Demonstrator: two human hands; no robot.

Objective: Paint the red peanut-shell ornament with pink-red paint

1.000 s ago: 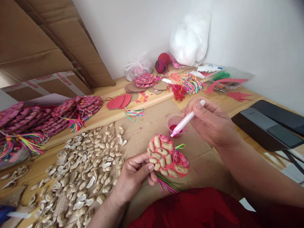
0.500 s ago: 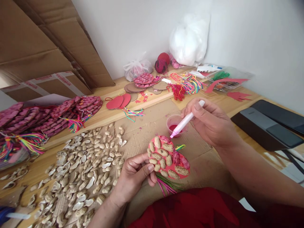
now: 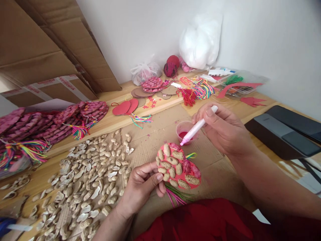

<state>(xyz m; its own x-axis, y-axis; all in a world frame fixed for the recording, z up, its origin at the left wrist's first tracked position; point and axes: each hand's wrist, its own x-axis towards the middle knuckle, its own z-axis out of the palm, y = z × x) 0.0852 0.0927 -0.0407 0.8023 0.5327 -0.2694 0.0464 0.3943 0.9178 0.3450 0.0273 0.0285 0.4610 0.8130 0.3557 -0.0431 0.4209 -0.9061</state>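
Observation:
Between the thumb and fingers of my left hand [image 3: 146, 182] is the edge of a red heart-shaped piece [image 3: 181, 182] covered with peanut shells. A few shells [image 3: 187, 166] on its upper and right side are coloured pink; the others are plain tan. My right hand [image 3: 223, 129] is closed around a white and pink marker [image 3: 198, 129], held at a slant. Its tip meets a pink shell at the heart's top edge, or hovers just over it. Behind the marker stands a clear plastic cup [image 3: 178, 129] with dark pink liquid. A yellow-green cord shows at the heart's notch, and pink and green strands hang below.
Many loose peanut shells [image 3: 92, 180] cover the cardboard on the left. Stacks of pink shell-covered pieces [image 3: 62, 117] with tassels lie behind them. Red hearts [image 3: 125, 107], tassels [image 3: 203, 87] and yarn [image 3: 172, 63] line the back. A dark phone-like device [image 3: 281, 134] lies at right.
Almost nothing differs. The marker and my right hand have shifted very slightly to the right, and the heart has barely moved in my left hand.

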